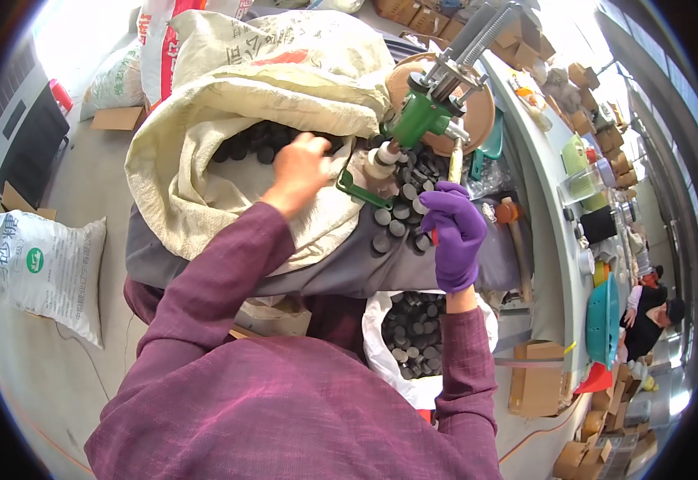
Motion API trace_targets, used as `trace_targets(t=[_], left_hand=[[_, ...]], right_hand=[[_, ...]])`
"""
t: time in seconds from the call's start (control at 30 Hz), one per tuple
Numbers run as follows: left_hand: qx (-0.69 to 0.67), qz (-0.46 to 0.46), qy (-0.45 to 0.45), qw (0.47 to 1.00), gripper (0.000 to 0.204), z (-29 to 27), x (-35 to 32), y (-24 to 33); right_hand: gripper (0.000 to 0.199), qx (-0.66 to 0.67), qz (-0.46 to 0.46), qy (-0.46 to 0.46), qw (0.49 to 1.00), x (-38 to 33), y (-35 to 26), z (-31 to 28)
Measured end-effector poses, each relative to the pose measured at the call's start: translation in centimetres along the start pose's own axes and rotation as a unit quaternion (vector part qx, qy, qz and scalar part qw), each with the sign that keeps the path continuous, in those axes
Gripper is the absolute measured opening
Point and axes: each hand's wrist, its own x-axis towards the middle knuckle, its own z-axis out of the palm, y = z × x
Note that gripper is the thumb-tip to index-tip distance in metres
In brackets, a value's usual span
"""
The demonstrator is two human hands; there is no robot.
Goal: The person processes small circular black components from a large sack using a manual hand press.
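Observation:
My bare left hand (301, 170) is at the mouth of a cream woven sack (181, 160), beside a heap of dark round discs (254, 142). Its fingers are bent and closed; what they hold, if anything, is hidden. To the right stands a green hand press (419, 116) with a spring on top and a pale-gripped lever (455, 162). Just below the lever is my right hand (456, 232), in a purple glove, its fingers curled together. Whether something sits in them cannot be seen. Loose grey and black discs (397, 228) lie between the press and the glove.
A white bag (374, 328) of similar discs stands below the table edge. A hammer-like tool (517, 240) with an orange head lies right of the glove. Stuffed sacks (41, 268) rest at left. A long bench (553, 208) bears tubs; a person (649, 316) is beyond it.

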Motion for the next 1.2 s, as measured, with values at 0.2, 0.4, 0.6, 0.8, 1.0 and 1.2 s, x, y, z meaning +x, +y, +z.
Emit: trace_targets(t=[0.2, 0.4, 0.6, 0.8, 1.0, 1.2], left_hand=[[0.178, -0.045, -0.07, 0.98, 0.025, -3.2, -1.6, -3.2], [0.164, -0.013, -0.086, 0.983, 0.028, -2.9, -1.6, -4.3], [0.097, -0.012, -0.128, 0.987, 0.017, -3.7, -1.8, -4.7], [0.106, -0.042, -0.074, 0.991, 0.027, -2.3, -3.4, -3.1], [0.075, -0.047, -0.065, 0.994, 0.033, -3.2, -3.9, -3.6], [-0.059, -0.015, 0.008, 0.998, 0.035, -3.8, -2.3, -3.8]], right_hand=[[0.029, 0.141, 0.162, 0.025, 0.976, 2.3, -3.6, -2.2], [0.03, 0.147, 0.121, 0.016, 0.982, 9.7, -3.6, -4.4], [0.029, -0.101, -0.001, 0.03, 0.994, 11.0, -2.2, -5.9], [0.032, 0.177, 0.097, -0.01, 0.979, 9.6, -0.7, -7.7], [0.033, 0.153, 0.067, 0.002, 0.986, 9.8, -0.7, -6.6], [0.034, 0.113, 0.088, 0.086, 0.986, 11.1, -3.5, -3.7]])
